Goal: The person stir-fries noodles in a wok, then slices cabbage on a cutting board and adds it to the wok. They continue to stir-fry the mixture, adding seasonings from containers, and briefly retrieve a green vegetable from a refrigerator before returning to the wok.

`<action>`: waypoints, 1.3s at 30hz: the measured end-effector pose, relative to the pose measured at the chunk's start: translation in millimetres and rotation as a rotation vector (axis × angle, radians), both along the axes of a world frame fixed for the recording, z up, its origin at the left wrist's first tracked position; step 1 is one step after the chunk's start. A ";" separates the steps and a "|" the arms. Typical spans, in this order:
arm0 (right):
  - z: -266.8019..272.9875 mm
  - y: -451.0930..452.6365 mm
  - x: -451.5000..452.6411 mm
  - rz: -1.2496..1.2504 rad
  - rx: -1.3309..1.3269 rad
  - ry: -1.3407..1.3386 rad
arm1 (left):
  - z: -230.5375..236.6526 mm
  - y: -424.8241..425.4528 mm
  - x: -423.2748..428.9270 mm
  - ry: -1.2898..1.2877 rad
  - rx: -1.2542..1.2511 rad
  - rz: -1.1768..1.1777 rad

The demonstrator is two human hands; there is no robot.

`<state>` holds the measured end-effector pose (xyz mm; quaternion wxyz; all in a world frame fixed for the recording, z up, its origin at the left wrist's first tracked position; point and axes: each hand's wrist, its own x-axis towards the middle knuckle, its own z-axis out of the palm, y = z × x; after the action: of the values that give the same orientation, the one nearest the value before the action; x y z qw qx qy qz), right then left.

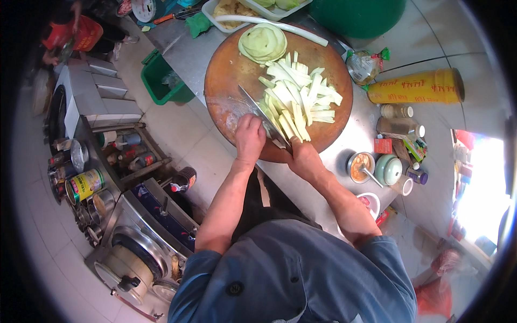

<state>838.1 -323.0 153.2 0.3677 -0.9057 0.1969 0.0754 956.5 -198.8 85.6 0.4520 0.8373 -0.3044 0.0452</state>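
Observation:
My right hand [303, 158] grips the handle of a kitchen knife [258, 107], whose blade slants up and left across a round wooden chopping board [226, 60]. Beside the blade on its left, my left hand [249, 133] has its fingers curled down at the board; a little pale green stuff shows by the fingertips, mostly hidden. To the right of the knife lies a heap of pale green vegetable strips [303, 89]. A stack of round pale green slices [263, 42] rests at the board's far edge.
A long white stalk [278, 26] crosses the board's far rim. Plastic trays [218, 16] stand beyond. On the right are a bowl of sauce with a spoon [360, 166], a lidded jar [388, 169] and bottles. A green bin [163, 82] sits left; another person [74, 34] is farther off.

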 end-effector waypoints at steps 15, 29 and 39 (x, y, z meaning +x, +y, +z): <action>-28.7 -24.9 -8.9 -0.508 2.065 0.062 | 67.0 -37.6 22.2 1.740 -1.341 -0.232; -23.6 -9.9 -17.6 -0.480 1.813 -0.240 | 73.4 -40.9 29.7 1.868 -1.296 -0.599; -36.0 -12.5 -100.0 -0.796 1.414 -0.384 | 59.3 -33.7 70.0 1.448 -0.917 -0.329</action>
<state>738.1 -335.6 117.2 0.8759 -0.3212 0.3427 -0.1101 1026.5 -232.5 144.9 0.8275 0.3410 -0.0113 -0.4459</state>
